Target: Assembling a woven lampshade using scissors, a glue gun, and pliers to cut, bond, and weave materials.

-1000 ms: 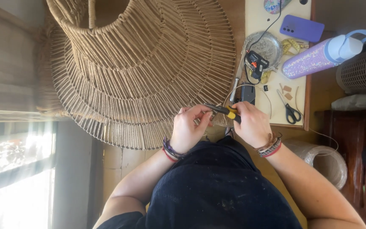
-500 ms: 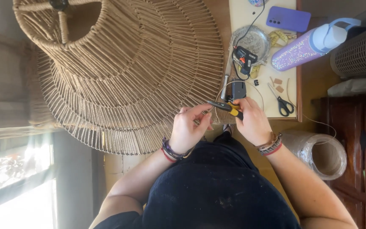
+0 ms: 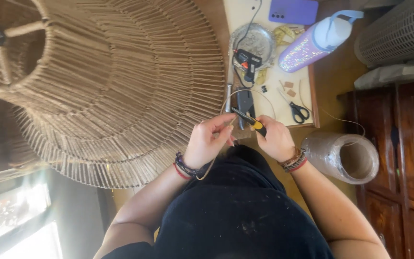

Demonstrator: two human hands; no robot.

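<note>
Right hand (image 3: 275,139) closed round the yellow-and-black handle of the pliers (image 3: 249,121), nose pointing far-left. Left hand (image 3: 208,142) pinching a thin strand (image 3: 230,100) right beside the pliers' tip (can't tell if it's wire or cane), just near of the bench (image 3: 307,103). Big woven rattan shade (image 3: 111,86) filling the left. Scissors (image 3: 297,110), glue gun (image 3: 248,62) and glittery bottle (image 3: 312,45) further back. Twine spool (image 3: 348,156) off to the right.
</note>
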